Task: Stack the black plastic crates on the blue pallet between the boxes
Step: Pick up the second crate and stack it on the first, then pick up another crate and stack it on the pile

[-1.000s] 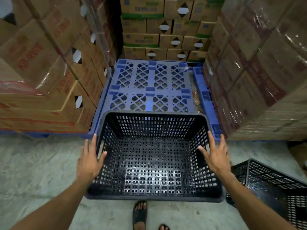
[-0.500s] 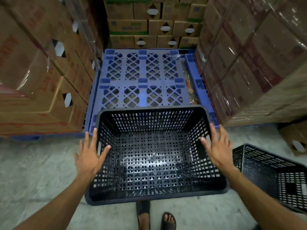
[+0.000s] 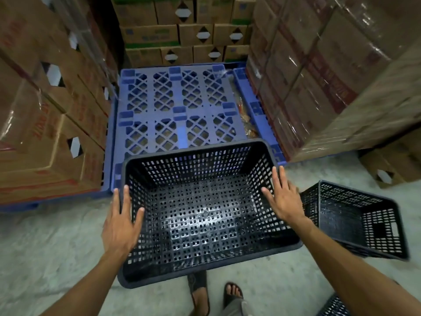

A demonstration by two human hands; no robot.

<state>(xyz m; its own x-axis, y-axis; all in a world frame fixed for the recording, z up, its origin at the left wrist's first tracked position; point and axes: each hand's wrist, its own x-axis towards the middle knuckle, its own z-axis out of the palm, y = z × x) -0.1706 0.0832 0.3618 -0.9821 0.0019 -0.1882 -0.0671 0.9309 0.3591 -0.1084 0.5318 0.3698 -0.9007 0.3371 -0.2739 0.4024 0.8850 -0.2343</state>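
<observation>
A black perforated plastic crate (image 3: 205,215) hangs open side up between my palms, above the concrete floor and my sandalled feet (image 3: 200,290). My left hand (image 3: 120,224) presses flat on its left wall, fingers spread over the rim. My right hand (image 3: 284,201) presses on the right wall the same way. The crate's far edge overlaps the front edge of the blue lattice pallet (image 3: 180,106), which lies bare between the carton stacks. A second black crate (image 3: 360,220) sits tilted on the floor to the right.
Shrink-wrapped carton stacks wall in the pallet on the left (image 3: 45,110) and right (image 3: 330,65), with more cartons behind (image 3: 182,33). Litter (image 3: 246,119) lies in the gap at the pallet's right side. A loose carton (image 3: 391,165) sits on the floor at right.
The crate stays between my palms and has turned slightly. The view has tipped down and closer: the pallet looks nearer, both feet now show, and the crate on the right sits higher in view.
</observation>
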